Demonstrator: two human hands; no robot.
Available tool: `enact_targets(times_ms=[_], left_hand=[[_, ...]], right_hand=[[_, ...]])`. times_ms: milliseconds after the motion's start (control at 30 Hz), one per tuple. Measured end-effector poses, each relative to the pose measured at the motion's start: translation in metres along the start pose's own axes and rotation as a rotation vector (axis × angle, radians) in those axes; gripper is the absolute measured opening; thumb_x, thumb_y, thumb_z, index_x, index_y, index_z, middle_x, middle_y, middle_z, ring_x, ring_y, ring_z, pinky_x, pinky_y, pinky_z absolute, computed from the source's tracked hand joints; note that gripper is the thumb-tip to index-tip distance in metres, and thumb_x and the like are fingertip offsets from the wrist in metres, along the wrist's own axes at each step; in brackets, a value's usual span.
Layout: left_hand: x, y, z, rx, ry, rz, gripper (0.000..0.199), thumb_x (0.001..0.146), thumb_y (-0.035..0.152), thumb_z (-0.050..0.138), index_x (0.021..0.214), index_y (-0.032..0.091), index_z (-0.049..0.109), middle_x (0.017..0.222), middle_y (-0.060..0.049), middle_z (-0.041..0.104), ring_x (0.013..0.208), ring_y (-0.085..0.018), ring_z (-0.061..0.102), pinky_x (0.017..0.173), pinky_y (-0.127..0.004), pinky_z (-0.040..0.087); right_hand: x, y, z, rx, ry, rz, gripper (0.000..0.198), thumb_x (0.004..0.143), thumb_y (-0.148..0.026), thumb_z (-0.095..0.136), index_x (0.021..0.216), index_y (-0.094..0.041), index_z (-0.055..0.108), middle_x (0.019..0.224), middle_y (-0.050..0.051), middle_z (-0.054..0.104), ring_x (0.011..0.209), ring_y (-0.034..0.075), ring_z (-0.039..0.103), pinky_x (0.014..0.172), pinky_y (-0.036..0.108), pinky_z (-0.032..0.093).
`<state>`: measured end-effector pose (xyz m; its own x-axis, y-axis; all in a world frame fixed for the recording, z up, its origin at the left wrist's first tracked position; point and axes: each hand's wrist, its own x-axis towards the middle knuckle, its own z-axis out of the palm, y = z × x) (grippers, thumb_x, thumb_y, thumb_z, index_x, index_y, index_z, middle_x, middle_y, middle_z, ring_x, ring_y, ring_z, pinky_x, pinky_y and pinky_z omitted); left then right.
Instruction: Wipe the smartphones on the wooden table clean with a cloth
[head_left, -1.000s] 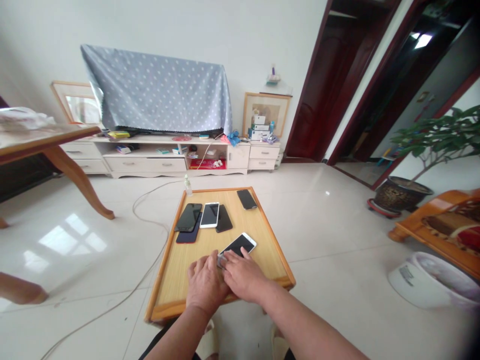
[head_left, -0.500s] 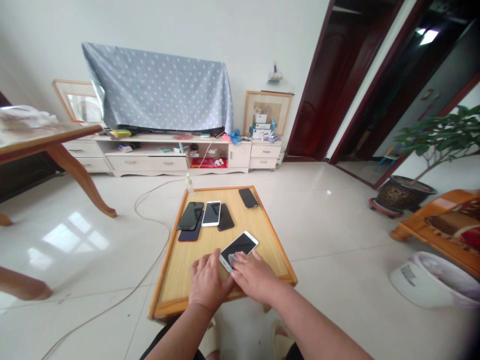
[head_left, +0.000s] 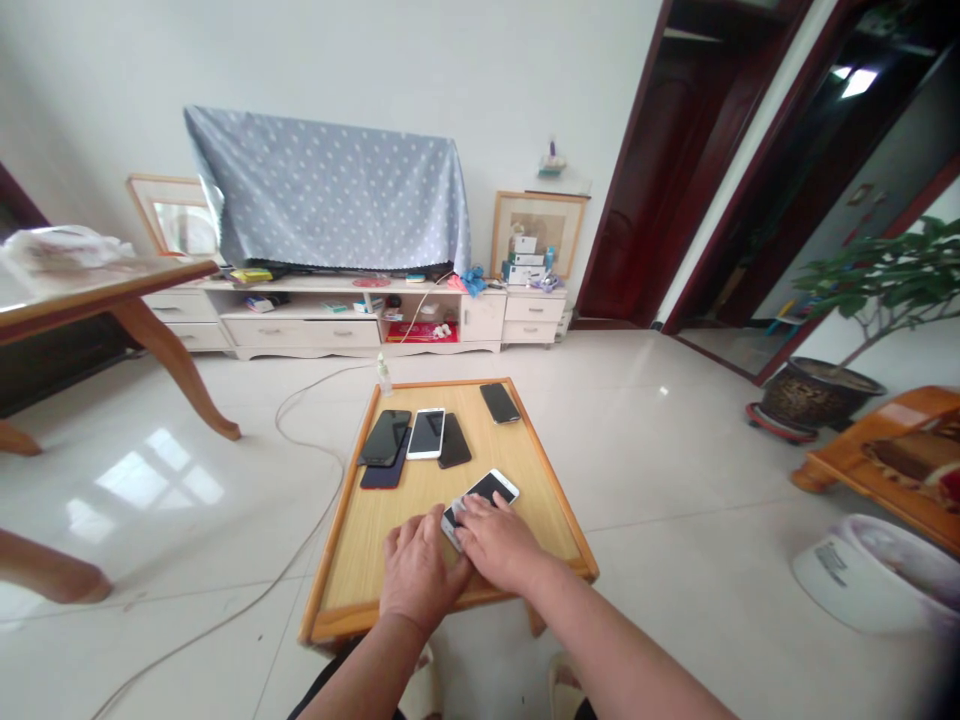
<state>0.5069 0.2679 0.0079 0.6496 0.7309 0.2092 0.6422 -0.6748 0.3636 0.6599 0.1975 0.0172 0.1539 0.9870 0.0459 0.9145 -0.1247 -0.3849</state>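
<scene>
A white smartphone (head_left: 496, 486) with a dark screen lies at a slant near the front of the small wooden table. My left hand (head_left: 420, 565) holds its near-left end, fingers bent along the edge and thumb at the bottom. Over the lower part of the screen rests my right hand (head_left: 496, 540), pressing a small pale wipe (head_left: 458, 506) on the glass. The palm hides most of that wipe. Farther back on the table, a black smartphone (head_left: 385, 437) overlaps a dark blue one (head_left: 384, 475). Beside them, another white smartphone (head_left: 427, 434) overlaps a dark one (head_left: 454, 445).
One more black smartphone (head_left: 499, 403) lies at the table's far right corner. A clear bottle (head_left: 384, 375) stands by the far left corner. A cable (head_left: 300, 535) runs over the floor at left, and a white bucket (head_left: 862, 575) is at right.
My right hand has slid up and left over the white phone's screen with the wipe, covering more of it. My left hand stays at the phone's edge. The view has shifted slightly.
</scene>
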Motion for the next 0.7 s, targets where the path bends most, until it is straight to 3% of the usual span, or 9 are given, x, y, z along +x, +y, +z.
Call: enact_targets(times_ms=[100,167,300,367,433,567,633,700], left_hand=[[0.000,0.001,-0.002,0.010,-0.003,-0.006,0.062,0.076,0.039,0.062,0.132,0.019,0.046,0.123,-0.011,0.064,0.120,-0.028,0.051,0.105,-0.042,0.026],[0.000,0.001,-0.005,0.010,-0.018,-0.004,0.062,0.076,0.039,0.061,0.133,0.019,0.046,0.124,-0.012,0.064,0.121,-0.028,0.051,0.105,-0.042,0.026],[0.001,0.001,-0.008,-0.012,-0.078,-0.005,0.058,0.079,0.034,0.058,0.134,0.019,0.045,0.126,-0.012,0.064,0.121,-0.027,0.052,0.103,-0.041,0.029],[0.001,0.003,-0.009,-0.011,-0.074,-0.023,0.056,0.080,0.030,0.056,0.133,0.019,0.045,0.125,-0.012,0.065,0.120,-0.026,0.053,0.103,-0.041,0.029],[0.001,0.006,-0.010,0.007,-0.040,-0.036,0.057,0.078,0.031,0.058,0.133,0.019,0.046,0.124,-0.012,0.065,0.120,-0.027,0.053,0.104,-0.041,0.028],[0.000,0.012,-0.012,0.035,-0.007,-0.044,0.061,0.074,0.035,0.063,0.130,0.017,0.049,0.122,-0.012,0.065,0.119,-0.028,0.053,0.105,-0.042,0.028],[0.000,0.012,-0.012,0.036,-0.009,-0.044,0.060,0.074,0.034,0.063,0.130,0.017,0.050,0.121,-0.012,0.065,0.118,-0.028,0.053,0.104,-0.042,0.029],[0.000,0.011,-0.011,0.033,-0.008,-0.044,0.059,0.075,0.035,0.062,0.130,0.016,0.050,0.121,-0.012,0.065,0.118,-0.028,0.053,0.104,-0.042,0.028]], right_hand=[[0.009,0.012,-0.009,-0.037,0.058,0.219,0.050,0.104,-0.040,0.025,0.143,-0.020,0.048,0.152,0.010,0.042,0.143,0.023,0.032,0.120,0.047,0.013],[0.011,0.009,-0.010,-0.047,0.079,0.254,0.051,0.103,-0.040,0.027,0.145,-0.017,0.046,0.153,0.012,0.041,0.144,0.024,0.031,0.119,0.048,0.013],[0.003,-0.019,0.002,-0.005,0.023,-0.041,0.048,0.103,-0.036,0.029,0.146,-0.020,0.043,0.151,0.010,0.045,0.142,0.022,0.033,0.119,0.044,0.016],[0.002,-0.024,0.004,0.010,-0.004,-0.123,0.047,0.103,-0.034,0.028,0.146,-0.023,0.043,0.150,0.008,0.046,0.142,0.020,0.034,0.119,0.044,0.017],[0.005,-0.015,0.000,0.005,0.007,-0.047,0.046,0.103,-0.034,0.027,0.144,-0.024,0.047,0.151,0.007,0.045,0.142,0.020,0.034,0.119,0.046,0.015],[0.014,0.020,-0.012,-0.041,0.081,0.279,0.047,0.101,-0.033,0.031,0.142,-0.019,0.049,0.153,0.011,0.041,0.143,0.024,0.032,0.119,0.051,0.012],[0.009,0.023,-0.010,-0.053,0.090,0.303,0.049,0.100,-0.033,0.034,0.144,-0.016,0.048,0.153,0.013,0.040,0.144,0.026,0.031,0.120,0.051,0.012],[-0.002,0.011,-0.003,-0.040,0.084,0.221,0.050,0.099,-0.033,0.036,0.143,-0.014,0.048,0.153,0.014,0.040,0.144,0.027,0.032,0.120,0.047,0.014]])
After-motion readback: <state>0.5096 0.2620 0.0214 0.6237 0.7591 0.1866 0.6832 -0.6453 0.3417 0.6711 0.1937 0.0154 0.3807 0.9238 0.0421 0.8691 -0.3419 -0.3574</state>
